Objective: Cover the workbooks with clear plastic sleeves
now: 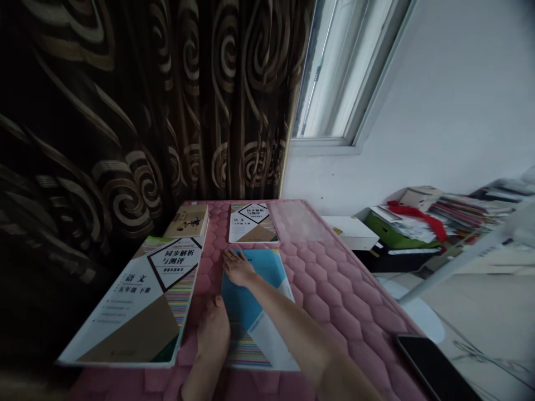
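A blue and white workbook (251, 298) with a striped lower corner lies in front of me on the pink quilted table cover (334, 281). My right hand (239, 268) rests on its upper left part, fingers stretched out flat. At the book's lower left edge is my left hand (214, 328), blurred, with most of its fingers hidden. To the left lies a large workbook (137, 303) with Chinese print and a brown and white cover. Straight ahead, past the blue book, a similar smaller booklet (253, 224) lies flat.
A thick brown book (189, 221) sits behind the large workbook, by the patterned curtain (234, 100). A black phone (434, 365) lies at the right edge. Off to the right are a white box (351, 231), a green bag (387, 228) and piled papers (468, 214).
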`<state>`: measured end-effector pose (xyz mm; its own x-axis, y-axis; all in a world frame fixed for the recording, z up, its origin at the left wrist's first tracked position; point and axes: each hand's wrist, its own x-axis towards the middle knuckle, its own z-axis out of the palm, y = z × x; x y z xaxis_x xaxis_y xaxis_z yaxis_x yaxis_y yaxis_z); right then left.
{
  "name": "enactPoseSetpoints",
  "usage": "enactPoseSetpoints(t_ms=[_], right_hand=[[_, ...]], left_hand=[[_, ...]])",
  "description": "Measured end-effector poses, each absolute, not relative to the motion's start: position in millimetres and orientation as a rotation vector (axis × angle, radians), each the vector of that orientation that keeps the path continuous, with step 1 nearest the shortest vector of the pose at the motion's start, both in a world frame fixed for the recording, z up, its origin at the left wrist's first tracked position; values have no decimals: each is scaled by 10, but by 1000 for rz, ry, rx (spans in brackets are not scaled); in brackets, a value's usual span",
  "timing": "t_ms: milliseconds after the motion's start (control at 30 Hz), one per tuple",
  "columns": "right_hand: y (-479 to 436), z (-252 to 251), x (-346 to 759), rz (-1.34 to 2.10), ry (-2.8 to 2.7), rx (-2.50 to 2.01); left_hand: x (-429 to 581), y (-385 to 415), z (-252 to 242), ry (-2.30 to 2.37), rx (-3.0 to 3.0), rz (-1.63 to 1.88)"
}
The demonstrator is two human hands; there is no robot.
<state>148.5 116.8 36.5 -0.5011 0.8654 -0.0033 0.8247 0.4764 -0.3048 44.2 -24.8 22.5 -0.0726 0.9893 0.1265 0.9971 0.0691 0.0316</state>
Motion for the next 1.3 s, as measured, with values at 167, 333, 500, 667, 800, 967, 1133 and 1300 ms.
enactPoseSetpoints(t_ms=[167, 333, 500, 667, 800, 967, 1133, 1300], right_hand=[[1143, 344, 1367, 400, -2542, -1511], [436, 171, 1462, 410, -2498, -1390], [-309, 29, 2155, 251, -2499, -1339], [-567, -49, 2770, 177, -2434, -1602], [-408, -128, 2625, 144, -2428, -1561], [373, 37, 2499, 164, -2417, -1662], [1043, 274, 2553, 201, -2307, -1980], [1132, 264, 2004, 352, -2323, -1938]], left_hand=[[454, -230, 198, -2235, -2104, -173], [478, -221, 247, -2264, -2092, -99], [447, -225, 258, -2206, -2145, -75], [437, -194, 186, -2165, -2117, -60], [428, -171, 99, -2114, -2102, -84], [417, -163, 22, -2121, -2076, -95], [441, -184, 61, -2158, -2071, -20], [467, -184, 87, -2162, -2042, -7]])
